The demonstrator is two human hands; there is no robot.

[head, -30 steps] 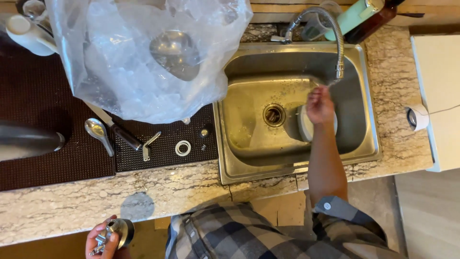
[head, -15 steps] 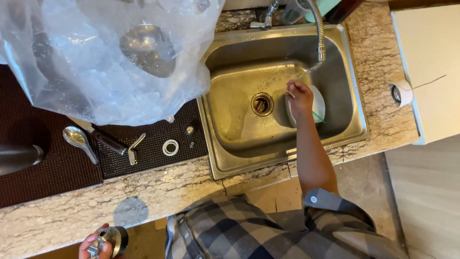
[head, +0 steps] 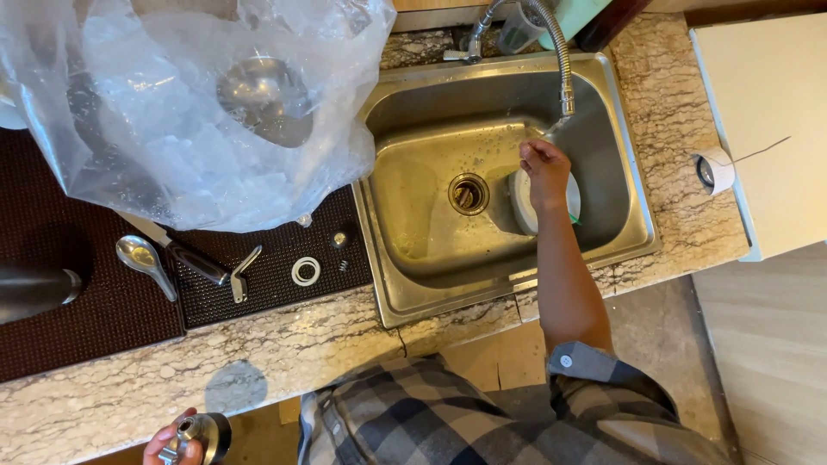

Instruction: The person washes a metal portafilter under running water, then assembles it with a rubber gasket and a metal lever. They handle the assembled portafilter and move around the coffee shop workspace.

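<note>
1. steel sink (head: 431, 232): basin wet and bare around the drain (head: 469, 193); a white round sponge-like pad (head: 525, 202) with a green edge lies against the right part of the floor.
2. right hand (head: 544, 168) is inside the basin, just under the flexible faucet head (head: 568, 105), fingers curled shut over the white pad's upper edge; whether it grips the pad or something smaller cannot be told.
3. left hand (head: 172, 443) is at the bottom frame edge, below the counter rim, closed round a small metal cylindrical part (head: 205, 430); the hand is partly cut off.
4. clear plastic bag (head: 198, 103) covers the upper left; through it a metal bowl shape (head: 263, 99) shows, blurred; other contents unreadable.
5. dark mat (head: 86, 310) holds a spoon (head: 146, 263), a knife-like tool (head: 185, 254), a small metal lever (head: 243, 274), a white ring (head: 305, 270) and tiny fittings, all apart from one another.
6. a dark steel cylinder (head: 34, 293) is cut off at the left edge.
7. stone counter (head: 284, 344): a bare strip runs between mat and front edge; to the right of the sink a tape roll (head: 713, 170) sits at the counter's edge.
</note>
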